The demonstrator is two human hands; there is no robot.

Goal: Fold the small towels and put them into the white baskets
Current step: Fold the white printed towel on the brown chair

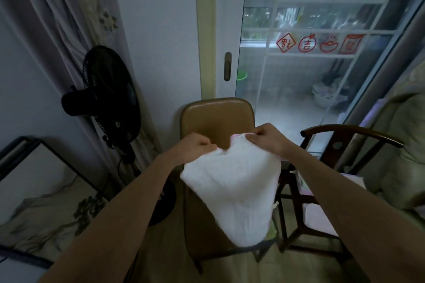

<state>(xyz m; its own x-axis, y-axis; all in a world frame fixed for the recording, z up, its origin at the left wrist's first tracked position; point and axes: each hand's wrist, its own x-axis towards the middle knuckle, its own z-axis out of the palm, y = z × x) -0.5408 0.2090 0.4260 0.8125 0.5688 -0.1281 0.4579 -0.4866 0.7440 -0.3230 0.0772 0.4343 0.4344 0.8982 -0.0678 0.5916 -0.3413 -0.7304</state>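
Note:
A white small towel hangs in the air in front of me, above the seat of a brown padded chair. My left hand pinches the towel's upper left corner with curled fingers. My right hand grips the upper right corner, where a pink edge shows. The towel droops down and hides most of the chair seat. No white basket is clearly in view.
A dark wooden armchair stands at the right, with pale pink and white cloth on its seat. A black standing fan is at the left, beside a curtain. A glass balcony door is behind the chair.

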